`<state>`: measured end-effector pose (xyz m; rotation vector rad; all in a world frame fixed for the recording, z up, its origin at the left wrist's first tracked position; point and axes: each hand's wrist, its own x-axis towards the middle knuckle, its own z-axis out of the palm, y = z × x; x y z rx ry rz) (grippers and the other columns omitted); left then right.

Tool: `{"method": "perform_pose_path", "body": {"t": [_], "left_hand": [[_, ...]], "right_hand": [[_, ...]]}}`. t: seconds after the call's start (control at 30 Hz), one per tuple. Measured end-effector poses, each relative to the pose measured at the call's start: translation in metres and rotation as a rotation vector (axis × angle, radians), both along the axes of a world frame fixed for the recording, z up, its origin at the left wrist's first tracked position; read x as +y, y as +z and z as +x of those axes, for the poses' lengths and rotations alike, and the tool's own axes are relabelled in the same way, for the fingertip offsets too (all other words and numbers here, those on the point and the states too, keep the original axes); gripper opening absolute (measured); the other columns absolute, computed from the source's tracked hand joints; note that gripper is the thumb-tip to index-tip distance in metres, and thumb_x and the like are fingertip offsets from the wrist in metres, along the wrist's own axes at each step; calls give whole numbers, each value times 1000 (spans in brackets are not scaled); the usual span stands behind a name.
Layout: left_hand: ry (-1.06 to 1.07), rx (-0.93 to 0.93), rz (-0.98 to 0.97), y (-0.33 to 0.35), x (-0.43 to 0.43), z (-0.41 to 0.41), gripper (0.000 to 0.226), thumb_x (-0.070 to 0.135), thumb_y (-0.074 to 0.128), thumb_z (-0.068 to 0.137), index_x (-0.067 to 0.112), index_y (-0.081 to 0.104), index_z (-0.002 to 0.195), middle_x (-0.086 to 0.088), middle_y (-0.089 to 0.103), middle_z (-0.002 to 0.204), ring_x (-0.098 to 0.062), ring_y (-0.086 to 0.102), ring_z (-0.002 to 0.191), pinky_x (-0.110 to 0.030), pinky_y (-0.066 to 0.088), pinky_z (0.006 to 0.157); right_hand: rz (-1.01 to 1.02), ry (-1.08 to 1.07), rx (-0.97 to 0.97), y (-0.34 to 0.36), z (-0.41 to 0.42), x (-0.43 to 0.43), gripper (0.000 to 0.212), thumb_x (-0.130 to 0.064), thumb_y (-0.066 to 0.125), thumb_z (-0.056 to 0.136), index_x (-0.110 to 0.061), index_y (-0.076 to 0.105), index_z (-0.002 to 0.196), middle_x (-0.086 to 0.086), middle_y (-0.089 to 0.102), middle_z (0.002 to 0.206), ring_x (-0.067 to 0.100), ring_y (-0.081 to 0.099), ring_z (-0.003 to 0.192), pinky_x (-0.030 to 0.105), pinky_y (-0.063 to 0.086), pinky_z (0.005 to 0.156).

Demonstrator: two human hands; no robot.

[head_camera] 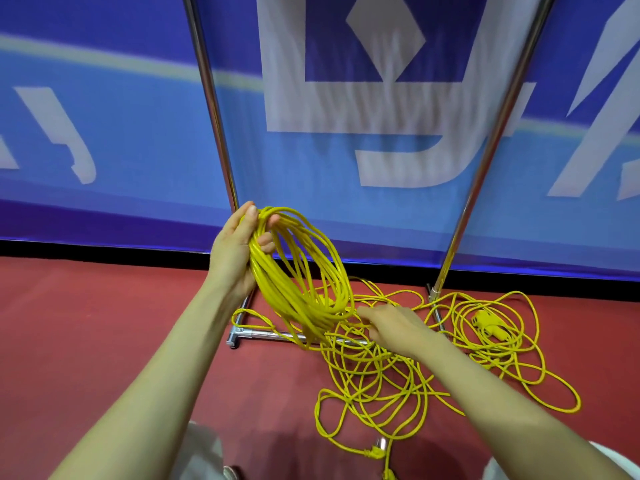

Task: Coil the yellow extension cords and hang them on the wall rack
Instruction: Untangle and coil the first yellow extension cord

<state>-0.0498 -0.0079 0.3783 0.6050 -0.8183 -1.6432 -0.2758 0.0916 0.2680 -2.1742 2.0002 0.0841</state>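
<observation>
Broadly, one blue banner (138, 143) with large white lettering fills the view from 9 o'clock over 12 to 3. Its bottom edge meets a black strip, and below that one dull red floor (86, 323) takes the lower half.

Two chrome posts of a rack stand in front of the banner, the left upright (211, 109) at 11 o'clock and the right upright (498, 109) at 1 o'clock. They lean apart toward the top. One base bar (273, 335) lies on the floor just below centre, ending in a corner fitting toward 8 o'clock.

The loose yellow cord (381, 375) sprawls over the floor from centre to 4 o'clock in two overlapping heaps, and several strands cross the base bar. Bare floor lies open from 7 to 9 o'clock, left of the rack's foot.

One yellow coil (301, 271) of many loops hangs at centre, tilted, its lowest loops touching the loose heap. The left hand (235, 251) holds it at the top, with thumb and fingers curled round the bundled loops. The right hand (391, 327), back toward the camera, reaches among the strands just beside the bottom of the coil. Whether its fingers pinch a strand cannot be told.

One yellow socket block (490, 323) lies inside the 3 o'clock heap. One yellow plug (375, 452) lies at 6 o'clock.
</observation>
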Motion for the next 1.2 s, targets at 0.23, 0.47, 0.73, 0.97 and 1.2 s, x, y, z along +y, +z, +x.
{"method": "perform_pose_path", "body": {"t": [0.23,0.47,0.73,0.97,1.2], "left_hand": [[170,-39,11,-9,-3,-2,50,11,47,100,-2,26,144,-17,57,82,-10,43,46,-17,35,43],[97,-102,64,-12,0,-7,36,12,48,100,8,37,134,-17,58,83,-9,44,44,-16,37,42],[-215,-114,36,-2,12,-13,13,15,46,99,8,51,109,-16,65,84,-8,41,44,-15,34,42],[-269,-143,6,-1,19,-15,27,13,45,99,10,48,125,-17,66,86,-8,42,45,-16,34,43],[-168,-308,26,-15,13,-19,43,11,53,96,7,40,136,-19,61,90,-10,41,46,-18,35,43]], "right_hand": [[-127,275,-99,17,21,2,28,-15,44,89,-16,54,115,7,53,104,26,52,106,36,42,82],[-378,541,-101,35,39,2,30,-13,61,80,-17,59,110,2,58,90,23,56,86,33,48,75],[-209,118,-71,54,48,4,55,-56,45,91,-9,38,120,10,65,108,40,60,97,41,45,76],[-99,-32,-8,40,50,5,69,-71,34,87,-11,37,123,14,66,107,35,60,104,40,44,80],[21,70,-696,73,49,5,34,-20,65,84,-19,45,112,-9,53,77,8,52,69,26,40,64]]}}
